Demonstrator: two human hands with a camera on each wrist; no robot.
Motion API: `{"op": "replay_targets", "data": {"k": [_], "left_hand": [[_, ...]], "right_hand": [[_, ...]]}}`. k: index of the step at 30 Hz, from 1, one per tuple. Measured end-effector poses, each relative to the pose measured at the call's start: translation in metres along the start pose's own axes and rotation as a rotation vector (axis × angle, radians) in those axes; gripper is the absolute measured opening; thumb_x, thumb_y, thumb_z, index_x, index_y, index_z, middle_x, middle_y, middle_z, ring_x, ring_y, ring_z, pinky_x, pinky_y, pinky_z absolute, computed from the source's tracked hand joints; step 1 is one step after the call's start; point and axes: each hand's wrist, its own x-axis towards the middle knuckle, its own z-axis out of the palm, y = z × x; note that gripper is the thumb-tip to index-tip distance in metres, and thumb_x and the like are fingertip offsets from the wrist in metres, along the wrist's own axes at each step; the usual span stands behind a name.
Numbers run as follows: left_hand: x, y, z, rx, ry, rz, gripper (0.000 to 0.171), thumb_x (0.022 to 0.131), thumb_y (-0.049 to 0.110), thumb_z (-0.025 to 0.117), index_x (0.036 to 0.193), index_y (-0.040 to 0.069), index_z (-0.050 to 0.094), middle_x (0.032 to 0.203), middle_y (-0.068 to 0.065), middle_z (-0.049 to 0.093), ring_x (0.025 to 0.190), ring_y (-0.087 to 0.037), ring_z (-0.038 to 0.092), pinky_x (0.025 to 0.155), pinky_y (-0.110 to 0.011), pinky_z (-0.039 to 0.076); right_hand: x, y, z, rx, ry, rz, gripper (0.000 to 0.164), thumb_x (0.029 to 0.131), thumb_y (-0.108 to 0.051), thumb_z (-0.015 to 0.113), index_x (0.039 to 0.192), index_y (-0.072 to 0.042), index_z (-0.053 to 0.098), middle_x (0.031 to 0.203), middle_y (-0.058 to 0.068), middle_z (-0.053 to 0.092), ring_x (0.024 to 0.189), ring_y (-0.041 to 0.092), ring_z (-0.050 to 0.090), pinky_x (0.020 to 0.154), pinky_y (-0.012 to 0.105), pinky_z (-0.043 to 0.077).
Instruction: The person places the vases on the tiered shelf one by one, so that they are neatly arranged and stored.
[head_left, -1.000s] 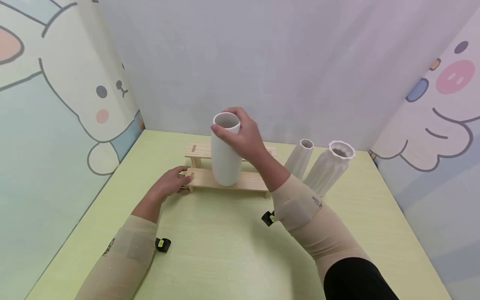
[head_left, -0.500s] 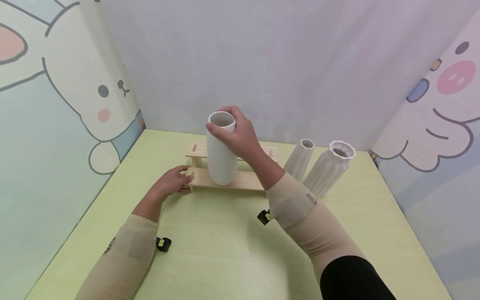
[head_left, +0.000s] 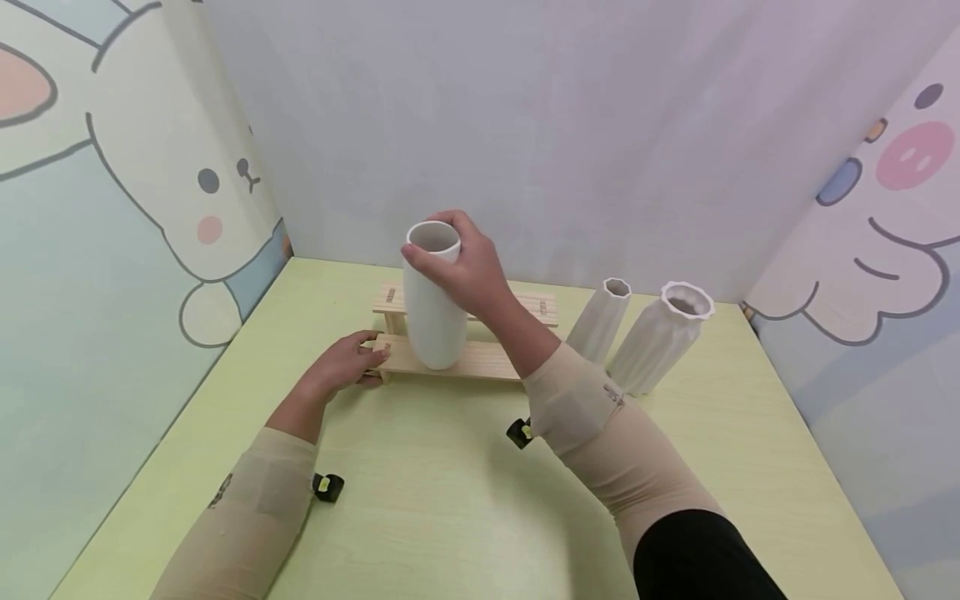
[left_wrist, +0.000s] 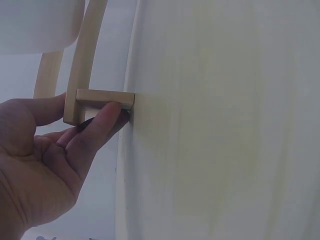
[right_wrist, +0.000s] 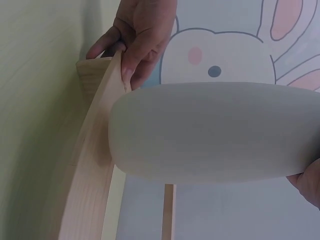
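My right hand (head_left: 474,271) grips a smooth white vase (head_left: 435,312) near its rim, thumb in front and fingers behind. The vase is upright over the left part of the lower step of a two-tier wooden stand (head_left: 491,360). In the right wrist view the vase's base (right_wrist: 120,135) comes right up to the board (right_wrist: 90,195); whether its full weight rests there I cannot tell. My left hand (head_left: 345,362) holds the left end of that lower step, thumb on top and fingers beneath, as the left wrist view shows with the hand (left_wrist: 45,165) around the wooden end.
Two more white vases stand on the table right of the stand: a narrow faceted one (head_left: 598,321) and a wider ribbed one (head_left: 660,342). My right forearm partly covers their bases. A pale wall (head_left: 525,150) rises behind the light yellow table (head_left: 420,500).
My right hand has slid the vase leftward along the lower step, away from its middle. The left hand keeps its grip on the stand's end.
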Motion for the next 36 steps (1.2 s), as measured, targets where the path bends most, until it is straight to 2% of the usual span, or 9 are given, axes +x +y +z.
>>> {"op": "replay_targets", "data": {"k": [36], "left_hand": [[-0.003,0.003,0.0,-0.021,-0.005,-0.012,0.067,0.102,0.035,0.053,0.155,0.007,0.022,0.143,-0.028,0.048,0.104,-0.031,0.07,0.101,-0.052,0.048]], "right_hand": [[0.01,0.001,0.027,0.023,-0.049,0.015,0.048,0.083,-0.049,0.072,0.121,-0.024,0.055,0.105,-0.004,0.066,0.088,0.014,0.065,0.07,0.033,0.057]]}}
